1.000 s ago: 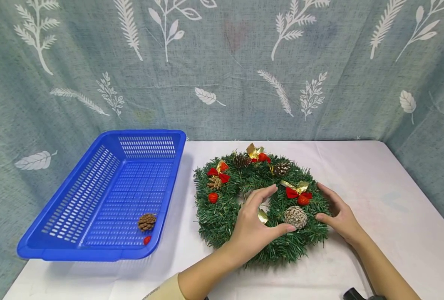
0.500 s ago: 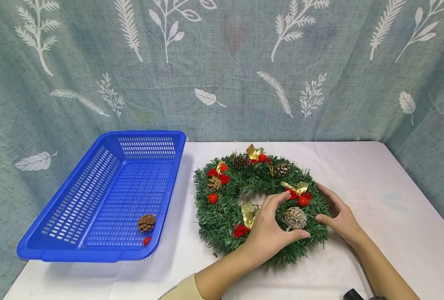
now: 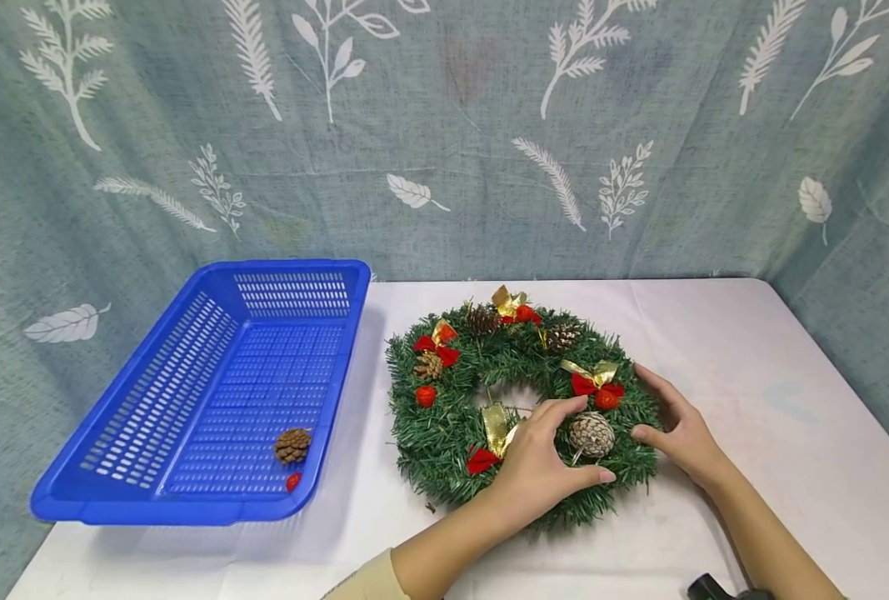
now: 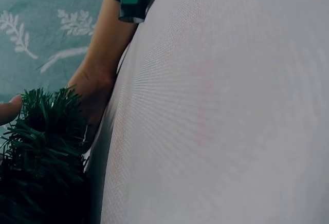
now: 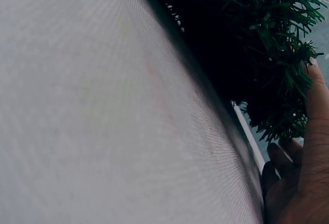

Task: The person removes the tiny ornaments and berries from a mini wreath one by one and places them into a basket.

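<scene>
A green wreath [image 3: 444,433] lies on the table, decorated with red and gold bows, red balls and pinecones. My left hand [image 3: 537,471] is over its front part, thumb and fingers spread in a C beside a whitish pinecone [image 3: 591,435]. It grips nothing, and it partly covers a red and gold bow [image 3: 495,433]. At the wreath's right edge my right hand [image 3: 680,437] holds the rim, thumb on the near side and fingers around the outside. In the right wrist view, the right thumb [image 5: 316,95] lies against the dark green needles.
Left of the wreath stands a blue plastic basket [image 3: 189,510], holding a brown pinecone [image 3: 292,446] and a small red ball [image 3: 293,482]. A patterned curtain [image 3: 444,225] hangs behind the white table [image 3: 774,400]. A black device [image 3: 710,587] shows at the bottom edge.
My left hand has moved right across the wreath to the whitish pinecone, uncovering the front red and gold bow. My right hand has stayed at the rim.
</scene>
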The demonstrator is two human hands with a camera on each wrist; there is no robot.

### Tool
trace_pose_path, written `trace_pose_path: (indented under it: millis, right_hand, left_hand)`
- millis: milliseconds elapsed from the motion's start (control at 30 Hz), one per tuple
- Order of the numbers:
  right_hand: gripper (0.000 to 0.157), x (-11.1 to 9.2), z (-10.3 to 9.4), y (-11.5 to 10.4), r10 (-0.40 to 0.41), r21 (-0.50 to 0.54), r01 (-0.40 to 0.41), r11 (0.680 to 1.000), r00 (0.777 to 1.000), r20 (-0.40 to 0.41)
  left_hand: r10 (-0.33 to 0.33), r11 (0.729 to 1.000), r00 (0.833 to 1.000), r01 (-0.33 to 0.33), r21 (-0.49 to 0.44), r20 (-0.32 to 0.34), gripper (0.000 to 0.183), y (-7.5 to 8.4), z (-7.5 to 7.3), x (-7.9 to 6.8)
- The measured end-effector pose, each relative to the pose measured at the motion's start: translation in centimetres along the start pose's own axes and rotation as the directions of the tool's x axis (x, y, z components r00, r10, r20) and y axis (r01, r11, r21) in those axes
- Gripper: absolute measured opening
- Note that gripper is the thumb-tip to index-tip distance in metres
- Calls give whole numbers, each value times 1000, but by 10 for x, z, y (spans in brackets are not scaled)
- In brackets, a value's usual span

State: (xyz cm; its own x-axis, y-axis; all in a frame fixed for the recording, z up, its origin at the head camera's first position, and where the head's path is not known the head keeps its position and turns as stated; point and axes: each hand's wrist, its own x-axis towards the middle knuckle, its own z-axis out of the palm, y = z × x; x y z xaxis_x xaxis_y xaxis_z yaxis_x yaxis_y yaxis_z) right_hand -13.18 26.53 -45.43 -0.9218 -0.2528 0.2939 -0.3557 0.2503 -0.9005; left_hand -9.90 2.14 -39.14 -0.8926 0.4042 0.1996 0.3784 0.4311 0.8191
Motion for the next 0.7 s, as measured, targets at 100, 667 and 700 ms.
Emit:
trace_pose_path:
  millis: [100,667,700]
  right_hand:
    - [77,0,0,-1,-8,7,8,1000,1000,4]
    - [77,0,1,-1,-13,8,13,1000,1000,-6]
    - [77,0,1,-1,-13,8,13,1000,1000,-5]
  left_hand:
    - [-12,999,1000,11,39,27,78,-1,1,1]
    - [1,999,997,-5,54,77,68,-4,4,7]
    - [5,999,997,-9,51,74,66,-5,4,6]
